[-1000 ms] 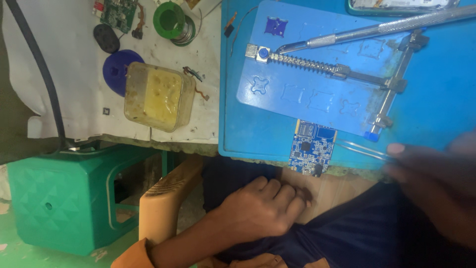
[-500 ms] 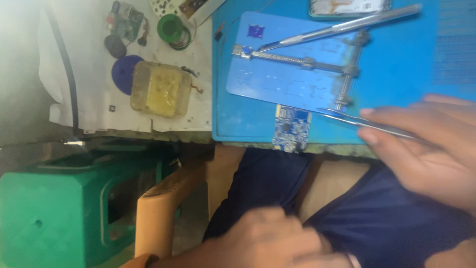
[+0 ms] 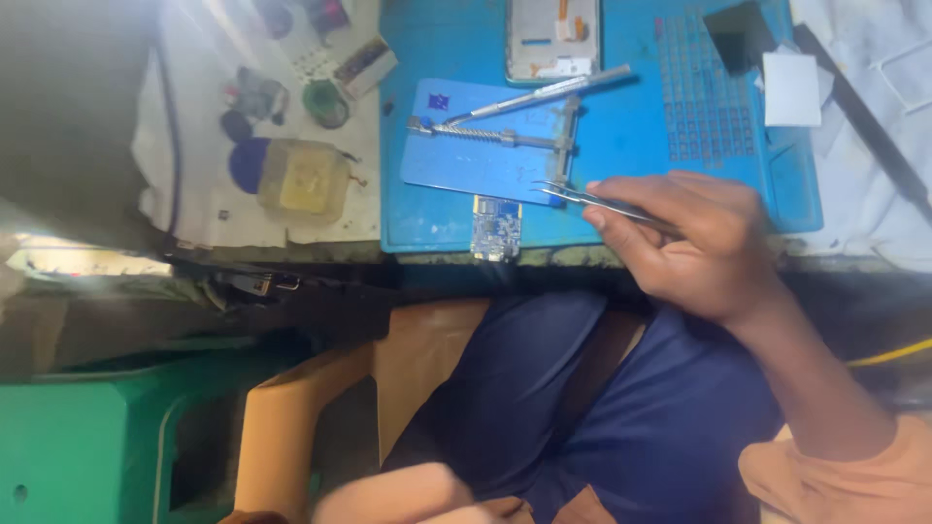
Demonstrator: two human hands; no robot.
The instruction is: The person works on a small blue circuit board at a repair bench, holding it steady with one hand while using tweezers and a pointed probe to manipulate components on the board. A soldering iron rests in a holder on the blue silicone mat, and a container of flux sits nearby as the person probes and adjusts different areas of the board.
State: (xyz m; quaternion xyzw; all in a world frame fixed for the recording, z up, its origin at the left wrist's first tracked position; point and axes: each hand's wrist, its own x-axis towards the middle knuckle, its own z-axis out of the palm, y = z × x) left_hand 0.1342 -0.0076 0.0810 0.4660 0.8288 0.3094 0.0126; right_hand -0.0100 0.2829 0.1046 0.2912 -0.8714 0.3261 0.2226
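the right hand (image 3: 704, 243) has its fingers (image 3: 621, 218) pinched shut on metal tweezers (image 3: 582, 197), tips over the pale blue holder plate (image 3: 476, 165) near the desk's front edge. just beside them, a small blue circuit board (image 3: 496, 227) overhangs that edge of the blue mat (image 3: 621, 126). a white square label (image 3: 791, 89) lies toward the mat's far right corner. the left hand (image 3: 388, 495) is blurred, low over the lap; its grip cannot be told.

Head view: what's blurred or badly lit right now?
Head view: left hand at the bottom edge is motion-blurred; right hand and tweezers are fairly sharp; the mat is evenly lit; the far left is washed out above, dark shadow under the table edge.
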